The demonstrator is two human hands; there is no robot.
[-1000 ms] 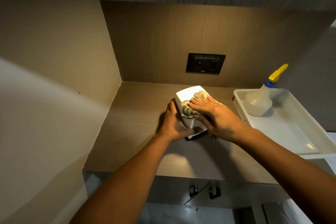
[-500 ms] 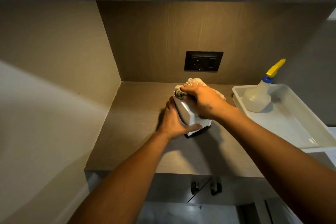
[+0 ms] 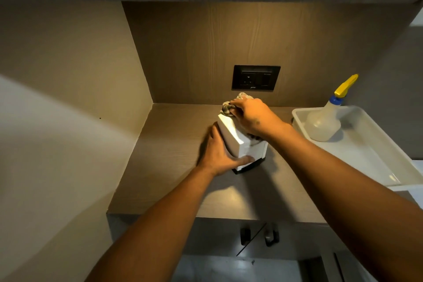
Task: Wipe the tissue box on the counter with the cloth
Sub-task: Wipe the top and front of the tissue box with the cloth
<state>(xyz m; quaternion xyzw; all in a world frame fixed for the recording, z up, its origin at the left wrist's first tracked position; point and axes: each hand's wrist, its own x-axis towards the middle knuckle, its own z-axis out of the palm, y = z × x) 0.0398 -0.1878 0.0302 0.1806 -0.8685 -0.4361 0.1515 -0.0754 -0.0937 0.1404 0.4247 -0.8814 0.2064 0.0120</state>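
A white tissue box with a dark base stands tilted on the brown wooden counter, near its middle. My left hand grips the box's left side and front lower corner, thumb across the front. My right hand presses a crumpled grey-beige cloth onto the far top edge of the box. Most of the box's top is hidden under my right hand.
A white plastic tray sits at the counter's right end with a clear spray bottle, yellow trigger, lying in it. A black wall socket is on the back panel. A wall closes the left side. Cabinet handles hang below the counter's front edge.
My right hand has slid the cloth from the near part of the box's top to its far edge. My left hand keeps its hold on the box.
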